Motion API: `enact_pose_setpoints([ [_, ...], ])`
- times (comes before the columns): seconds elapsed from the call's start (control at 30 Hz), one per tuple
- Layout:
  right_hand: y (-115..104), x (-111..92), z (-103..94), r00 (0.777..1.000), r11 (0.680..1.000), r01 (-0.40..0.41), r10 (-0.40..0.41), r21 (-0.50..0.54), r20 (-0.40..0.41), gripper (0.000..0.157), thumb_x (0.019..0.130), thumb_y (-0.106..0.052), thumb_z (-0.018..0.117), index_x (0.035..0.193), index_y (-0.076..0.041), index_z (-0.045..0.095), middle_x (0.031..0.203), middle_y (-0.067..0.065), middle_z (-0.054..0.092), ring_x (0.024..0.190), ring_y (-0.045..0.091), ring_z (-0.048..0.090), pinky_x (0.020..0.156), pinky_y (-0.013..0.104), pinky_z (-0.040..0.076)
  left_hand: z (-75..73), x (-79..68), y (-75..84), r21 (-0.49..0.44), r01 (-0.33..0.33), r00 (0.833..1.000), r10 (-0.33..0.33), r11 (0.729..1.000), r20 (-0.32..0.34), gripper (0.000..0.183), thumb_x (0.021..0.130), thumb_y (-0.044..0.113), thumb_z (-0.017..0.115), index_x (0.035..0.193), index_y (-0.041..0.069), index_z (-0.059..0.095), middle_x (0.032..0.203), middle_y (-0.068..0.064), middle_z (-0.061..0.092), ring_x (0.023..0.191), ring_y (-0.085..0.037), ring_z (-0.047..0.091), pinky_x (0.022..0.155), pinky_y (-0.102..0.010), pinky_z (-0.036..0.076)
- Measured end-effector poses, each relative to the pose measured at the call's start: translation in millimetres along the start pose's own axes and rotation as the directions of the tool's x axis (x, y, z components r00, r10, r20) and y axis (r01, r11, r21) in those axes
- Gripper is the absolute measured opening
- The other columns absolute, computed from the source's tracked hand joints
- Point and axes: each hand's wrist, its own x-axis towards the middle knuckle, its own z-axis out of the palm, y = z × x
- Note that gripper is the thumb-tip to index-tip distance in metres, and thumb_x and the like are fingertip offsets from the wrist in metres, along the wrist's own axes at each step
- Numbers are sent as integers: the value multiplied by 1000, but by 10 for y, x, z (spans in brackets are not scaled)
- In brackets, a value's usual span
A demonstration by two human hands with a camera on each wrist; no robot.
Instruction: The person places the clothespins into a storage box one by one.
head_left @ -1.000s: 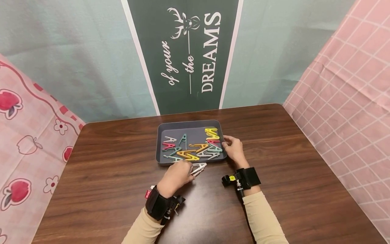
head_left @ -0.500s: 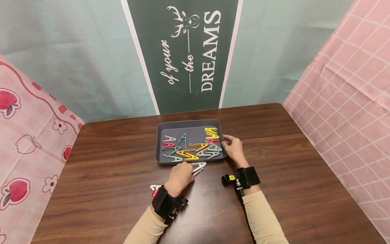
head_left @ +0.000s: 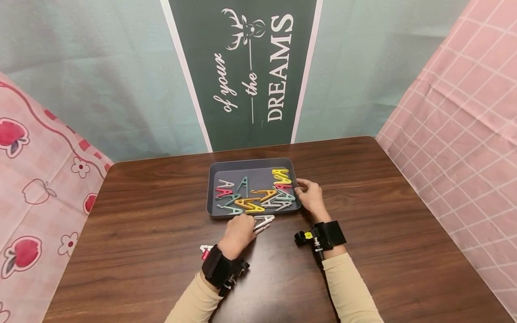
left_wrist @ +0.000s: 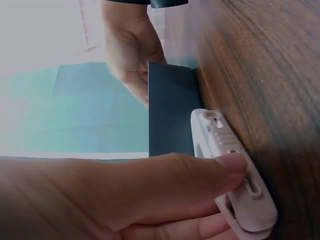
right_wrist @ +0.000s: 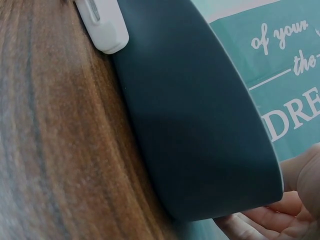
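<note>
My left hand [head_left: 239, 233] pinches a white clothespin [head_left: 264, 220] just in front of a dark grey tray [head_left: 258, 164]. In the left wrist view my thumb presses along the side of that clothespin [left_wrist: 235, 170], close to the tabletop, with the tray's wall [left_wrist: 172, 110] beyond it. At the tray's right end, my right hand [head_left: 310, 197] holds the rim. The right wrist view shows its fingers [right_wrist: 280, 217] at the tray's corner, partly hidden behind the wall. Inside the tray lie several clothespins, among them yellow [head_left: 280, 172], orange [head_left: 264, 195], red [head_left: 223, 193] and green [head_left: 243, 183] ones.
Another white clothespin [head_left: 205, 248] lies on the wooden table [head_left: 153, 215] beside my left wrist, partly covered by the strap. Teal cloth [head_left: 121, 89] hangs behind the table. Pink patterned cloths flank it on the left [head_left: 32, 179] and right [head_left: 456, 112].
My left wrist has shifted slightly to the right and turned, showing more of the white clothespin beside it. The pinched clothespin, the tray and my right hand stay in place.
</note>
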Motion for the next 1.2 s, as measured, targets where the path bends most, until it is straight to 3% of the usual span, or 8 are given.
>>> enact_pose_setpoints([
  [0.17,7,4,2,1000,1000,0,0,0,0,37,94,-7,56,131,-2,59,116,26,67,105,33,65,73,24,48,-40,-4,-41,-34,11,1000,-10,999,26,19,73,10,77,63,7,61,73,-11,69,68,-28,67,54,-39,53],
  [0.37,5,-4,3,1000,1000,3,-3,4,1,37,94,-7,56,131,-1,58,116,26,67,106,33,65,74,24,48,-95,-12,-101,-43,8,999,-6,999,41,34,77,13,76,55,12,49,71,-10,67,70,-29,67,58,-42,54],
  [0.5,6,0,5,1000,1000,1,-1,4,-1,37,94,-6,56,131,-1,59,118,26,66,107,33,65,78,27,50,-140,-16,-139,-78,-14,998,19,997,64,36,74,12,78,56,13,47,65,-3,57,62,-19,57,53,-35,47],
  [0.63,11,8,7,1000,1000,-7,7,1,-2,37,94,-7,56,131,-2,58,118,25,66,107,32,64,79,28,50,-170,-12,-168,-187,-88,992,103,979,70,24,69,7,79,62,9,56,62,3,48,60,-14,44,51,-28,37],
  [0.83,16,12,5,1000,1000,-10,10,0,0,37,95,-7,56,131,-2,58,118,25,66,107,32,64,77,27,50,-181,2,-162,-280,-197,975,217,940,40,13,68,6,78,77,4,68,64,1,58,62,-12,46,56,-26,41],
  [1.2,9,4,-2,1000,1000,-6,6,10,2,37,94,-7,56,131,-2,58,118,26,66,107,33,65,76,26,49,-211,11,-168,-308,-212,974,228,927,15,14,73,6,75,87,4,73,72,-2,63,65,-9,46,57,-21,38],
])
